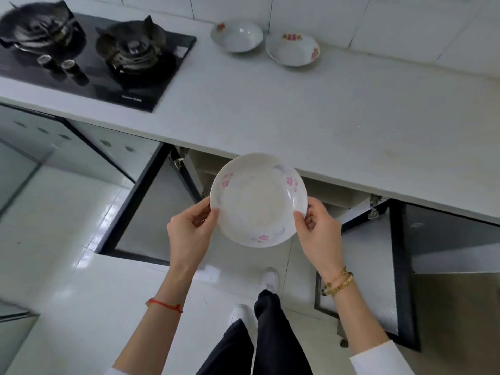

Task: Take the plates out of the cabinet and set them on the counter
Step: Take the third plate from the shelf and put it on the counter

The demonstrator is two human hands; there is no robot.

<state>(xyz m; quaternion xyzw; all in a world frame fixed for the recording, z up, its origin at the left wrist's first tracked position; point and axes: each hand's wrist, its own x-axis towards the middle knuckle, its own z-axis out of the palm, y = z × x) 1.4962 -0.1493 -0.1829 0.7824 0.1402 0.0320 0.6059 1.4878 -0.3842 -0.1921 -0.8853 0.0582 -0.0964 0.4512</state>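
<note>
I hold a white plate with pink flowers [258, 200] level in front of the counter's front edge, above the open cabinet [338, 197]. My left hand [190, 231] grips its left rim and my right hand [320, 231] grips its right rim. Two more flowered white plates stand on the white counter [297, 109] near the back wall, one [236, 36] to the left of the other [292, 49]. The cabinet's inside is mostly hidden by the counter and the held plate.
A black two-burner gas hob [89, 55] is set into the counter at the left. Both cabinet doors, left [151, 212] and right [400, 266], swing open on either side of my legs. Glossy white floor tiles lie below.
</note>
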